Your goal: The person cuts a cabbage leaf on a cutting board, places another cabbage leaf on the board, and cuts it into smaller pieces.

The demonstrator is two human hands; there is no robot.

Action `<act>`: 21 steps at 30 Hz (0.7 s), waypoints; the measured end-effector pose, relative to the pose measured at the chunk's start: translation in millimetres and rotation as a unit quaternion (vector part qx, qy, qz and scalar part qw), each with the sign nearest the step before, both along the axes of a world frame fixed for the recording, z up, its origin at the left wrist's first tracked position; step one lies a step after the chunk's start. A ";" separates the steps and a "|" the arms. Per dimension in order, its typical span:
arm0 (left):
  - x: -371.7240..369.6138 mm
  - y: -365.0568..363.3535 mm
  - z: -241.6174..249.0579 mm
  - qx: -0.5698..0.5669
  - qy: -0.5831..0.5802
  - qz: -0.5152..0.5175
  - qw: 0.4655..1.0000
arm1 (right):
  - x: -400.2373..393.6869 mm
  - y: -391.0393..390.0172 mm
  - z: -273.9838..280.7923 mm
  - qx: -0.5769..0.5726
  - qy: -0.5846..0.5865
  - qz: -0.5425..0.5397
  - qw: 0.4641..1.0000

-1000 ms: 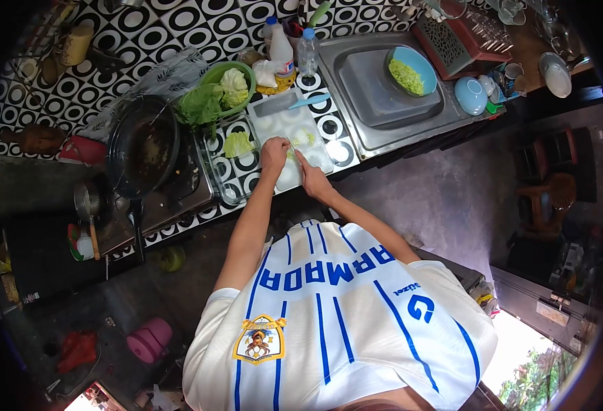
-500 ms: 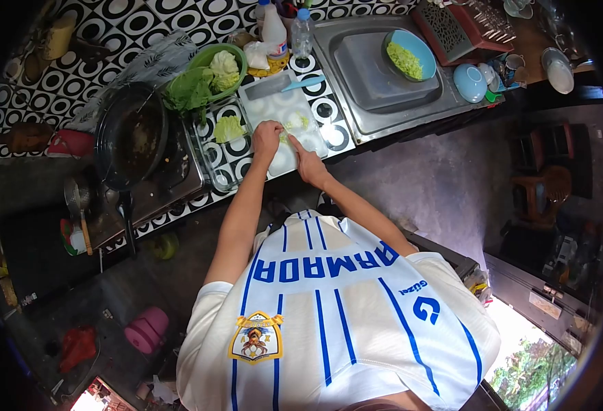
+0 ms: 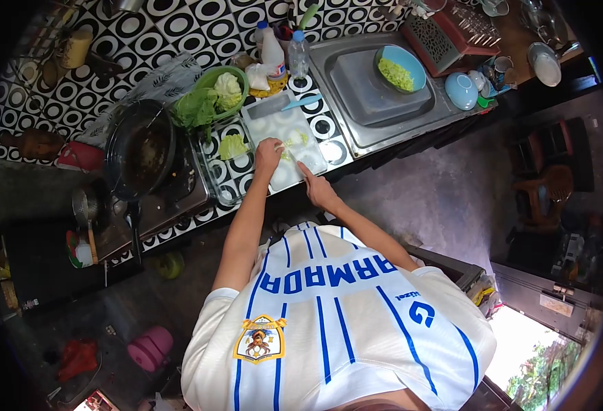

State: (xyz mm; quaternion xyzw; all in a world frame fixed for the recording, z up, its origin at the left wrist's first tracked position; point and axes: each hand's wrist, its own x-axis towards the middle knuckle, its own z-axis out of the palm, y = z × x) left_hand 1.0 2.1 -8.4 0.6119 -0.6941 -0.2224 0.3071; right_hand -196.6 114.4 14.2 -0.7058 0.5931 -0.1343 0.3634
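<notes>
A translucent cutting board (image 3: 294, 123) lies on the tiled counter with chopped pale-green vegetable (image 3: 297, 139) on it. My left hand (image 3: 269, 153) has its fingers closed on a small bit of the vegetable at the board's left side. To its right, my right hand (image 3: 320, 190) grips a knife (image 3: 294, 157), index finger stretched along it; the handle is hidden in the hand. A single leaf (image 3: 233, 146) rests left of the board. Behind it stands a green bowl (image 3: 244, 85) with leafy greens (image 3: 196, 109) and a pale head of vegetable (image 3: 228, 90).
A light-blue knife (image 3: 301, 103) lies at the board's far edge. Bottles (image 3: 298, 55) stand behind it. On the right, a blue bowl of chopped greens (image 3: 396, 74) sits on an upturned basin (image 3: 370, 103) in the sink. A black wok (image 3: 144, 151) is on the stove at left.
My right hand has moved slightly down and right, away from my left hand, and the knife blade shows between them. The whole view has shifted a little.
</notes>
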 end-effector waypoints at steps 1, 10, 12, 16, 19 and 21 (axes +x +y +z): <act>1.8 -0.3 -3.2 -0.022 0.002 -0.006 1.000 | 1.2 -3.1 0.4 -0.010 -0.018 -0.003 1.000; -0.6 -0.3 0.8 0.049 0.023 0.011 0.998 | 23.3 -30.2 -12.8 -0.024 -0.044 -0.006 0.999; -0.1 -0.7 -0.4 0.039 0.013 0.008 0.999 | 24.8 -31.9 -16.4 -0.034 -0.054 -0.012 0.998; -1.4 0.1 1.8 0.043 0.016 0.011 0.999 | 23.2 -33.7 -10.3 -0.025 -0.030 -0.016 0.999; -1.4 -0.5 2.2 0.038 0.004 0.012 0.999 | 13.9 -32.6 -7.0 -0.019 -0.019 -0.029 0.999; -0.5 -0.7 1.1 0.018 0.009 0.005 1.000 | 7.5 -31.7 -9.0 -0.033 -0.013 -0.040 0.999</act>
